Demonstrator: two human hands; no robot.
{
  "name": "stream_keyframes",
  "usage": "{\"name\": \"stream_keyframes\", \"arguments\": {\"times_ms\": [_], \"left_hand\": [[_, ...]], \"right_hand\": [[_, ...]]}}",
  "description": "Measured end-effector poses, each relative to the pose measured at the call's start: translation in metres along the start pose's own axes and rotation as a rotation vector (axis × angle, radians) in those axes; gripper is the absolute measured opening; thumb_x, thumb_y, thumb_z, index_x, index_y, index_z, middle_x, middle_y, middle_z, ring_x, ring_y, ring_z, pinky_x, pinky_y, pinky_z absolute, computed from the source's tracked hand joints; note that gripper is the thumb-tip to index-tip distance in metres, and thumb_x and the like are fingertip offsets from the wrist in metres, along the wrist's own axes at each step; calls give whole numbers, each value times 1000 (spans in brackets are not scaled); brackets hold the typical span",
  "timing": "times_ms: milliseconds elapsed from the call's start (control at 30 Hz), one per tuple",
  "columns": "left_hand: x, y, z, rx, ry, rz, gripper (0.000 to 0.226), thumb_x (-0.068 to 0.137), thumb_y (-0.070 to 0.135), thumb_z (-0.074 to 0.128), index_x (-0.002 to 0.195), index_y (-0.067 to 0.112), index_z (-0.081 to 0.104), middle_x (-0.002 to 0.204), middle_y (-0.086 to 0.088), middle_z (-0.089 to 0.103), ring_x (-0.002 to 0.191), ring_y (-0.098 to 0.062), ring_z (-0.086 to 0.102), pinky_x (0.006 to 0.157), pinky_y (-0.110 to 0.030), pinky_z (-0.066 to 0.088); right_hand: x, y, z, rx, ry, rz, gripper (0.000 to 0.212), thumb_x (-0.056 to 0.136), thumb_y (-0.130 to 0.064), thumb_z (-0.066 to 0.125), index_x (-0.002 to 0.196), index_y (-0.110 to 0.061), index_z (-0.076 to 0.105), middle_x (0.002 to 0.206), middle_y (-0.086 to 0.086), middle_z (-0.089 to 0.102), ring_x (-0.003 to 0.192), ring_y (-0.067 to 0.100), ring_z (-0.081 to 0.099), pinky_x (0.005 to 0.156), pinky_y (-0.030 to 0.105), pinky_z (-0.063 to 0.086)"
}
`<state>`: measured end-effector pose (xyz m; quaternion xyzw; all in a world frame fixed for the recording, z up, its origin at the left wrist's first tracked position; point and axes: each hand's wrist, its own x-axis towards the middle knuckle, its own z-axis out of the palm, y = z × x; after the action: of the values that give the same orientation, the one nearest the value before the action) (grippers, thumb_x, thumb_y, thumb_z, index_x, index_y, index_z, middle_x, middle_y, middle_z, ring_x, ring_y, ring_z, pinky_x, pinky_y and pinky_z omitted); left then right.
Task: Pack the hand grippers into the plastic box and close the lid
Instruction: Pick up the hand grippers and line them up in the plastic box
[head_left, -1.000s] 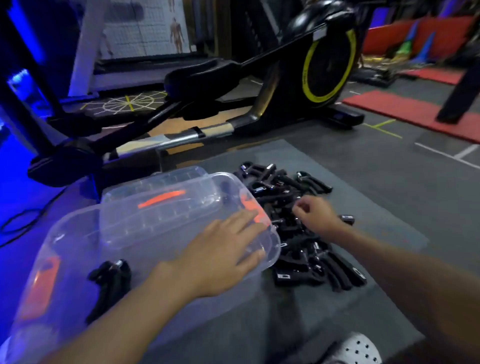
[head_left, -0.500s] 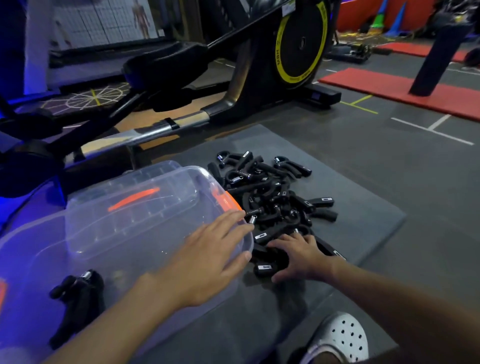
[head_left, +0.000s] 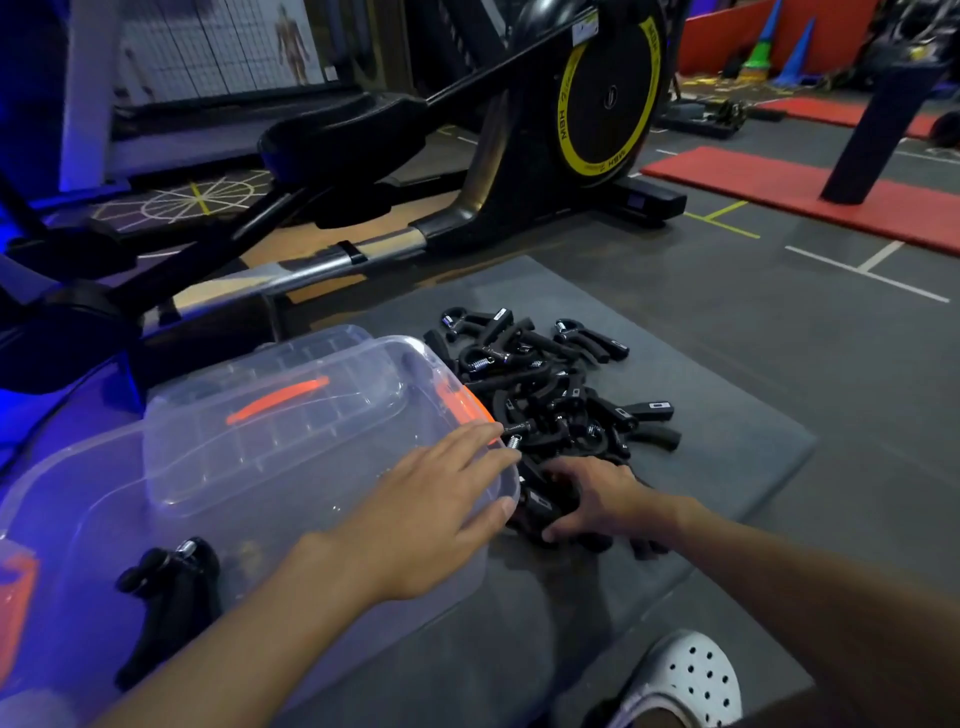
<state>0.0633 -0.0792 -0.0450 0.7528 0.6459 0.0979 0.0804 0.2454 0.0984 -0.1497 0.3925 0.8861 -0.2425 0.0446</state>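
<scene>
Task barely starting: one black spring hand gripper (head_left: 166, 587) lying inside clear plastic box (head_left: 260, 545), at near-left. Pile of black hand grippers (head_left: 550, 395) waiting on grey foam mat (head_left: 727, 467), touching box's right side.

Left hand (head_left: 431, 514) resting on box rim, fingers straight, slightly apart. Right hand (head_left: 597, 499) curling fingers round grippers at pile's near edge.

Clear lid with orange handle (head_left: 270, 415) lying off, at box's far side; closing not yet done.

Black-and-yellow elliptical trainer (head_left: 608, 93) standing behind, white perforated clog (head_left: 691, 675) sitting by mat; neither blocking.
</scene>
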Motion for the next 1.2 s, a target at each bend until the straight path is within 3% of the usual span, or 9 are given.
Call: {"name": "stream_keyframes", "arguments": {"times_ms": [200, 300, 367, 467, 533, 633, 767, 1033, 1200], "left_hand": [[-1, -1, -9, -46, 23, 0, 61, 90, 57, 15, 142, 32, 36, 154, 15, 24, 140, -2, 22, 111, -26, 24], [-2, -2, -19, -87, 78, -2, 56, 91, 54, 19, 136, 30, 43, 147, 13, 34, 133, -4, 31, 110, -28, 30], [-3, -3, -30, -104, 116, -4, 57, 93, 56, 21, 135, 28, 46, 147, 12, 37, 134, -1, 29, 112, -22, 25], [-6, -3, -51, -137, 157, -43, 62, 94, 61, 24, 139, 25, 46, 149, 11, 37, 136, 0, 28, 108, -12, 18], [-9, -4, -66, -161, 198, -65, 56, 93, 53, 29, 139, 26, 46, 145, 14, 40, 131, 2, 33, 109, -16, 23], [-15, -10, -89, -172, 252, -102, 46, 94, 53, 37, 134, 31, 49, 136, 18, 47, 123, 1, 42, 106, -26, 35], [-26, -25, -118, -141, 350, -145, 42, 86, 61, 45, 121, 39, 54, 114, 25, 55, 105, 2, 53, 90, -34, 48], [-76, -59, -144, -132, 443, -181, 44, 73, 66, 55, 103, 35, 66, 95, 23, 61, 91, -1, 59, 79, -34, 51], [-106, -84, -149, -102, 372, -224, 36, 79, 44, 74, 113, 33, 67, 88, 27, 56, 88, 2, 56, 80, -27, 50]], "right_hand": [[-7, -13, -41, 320, 164, 17, 106, 40, -62, 86, 134, -29, 52, 126, -11, 60, 119, 10, 55, 108, 36, 40], [-14, -24, -72, 365, 214, -32, 88, 57, -34, 93, 134, -19, 53, 119, -10, 59, 111, 6, 55, 95, 15, 39], [-19, -31, -89, 360, 250, -70, 86, 58, -29, 93, 133, -17, 54, 116, -11, 59, 109, 3, 54, 88, 4, 38], [-23, -45, -107, 369, 284, -107, 86, 54, -33, 94, 130, -19, 56, 115, -10, 62, 106, 3, 58, 96, 10, 42], [-28, -61, -118, 341, 307, -148, 86, 52, -37, 94, 129, -22, 57, 115, -11, 62, 106, 2, 57, 95, 8, 42], [-31, -89, -130, 282, 314, -233, 94, 43, -57, 87, 127, -29, 56, 115, -14, 63, 107, 3, 59, 101, 31, 46], [-29, -137, -137, 158, 326, -348, 91, 40, -67, 82, 121, -44, 47, 115, -10, 57, 112, 12, 53, 99, 41, 45], [-16, -227, -128, 34, 385, -623, 87, 52, -51, 87, 126, -31, 47, 112, -23, 46, 108, 5, 38, 93, 40, 42], [3, -257, -112, 92, 349, -680, 85, 53, -49, 88, 125, -30, 47, 113, -17, 51, 106, 9, 42, 92, 43, 43]]}}
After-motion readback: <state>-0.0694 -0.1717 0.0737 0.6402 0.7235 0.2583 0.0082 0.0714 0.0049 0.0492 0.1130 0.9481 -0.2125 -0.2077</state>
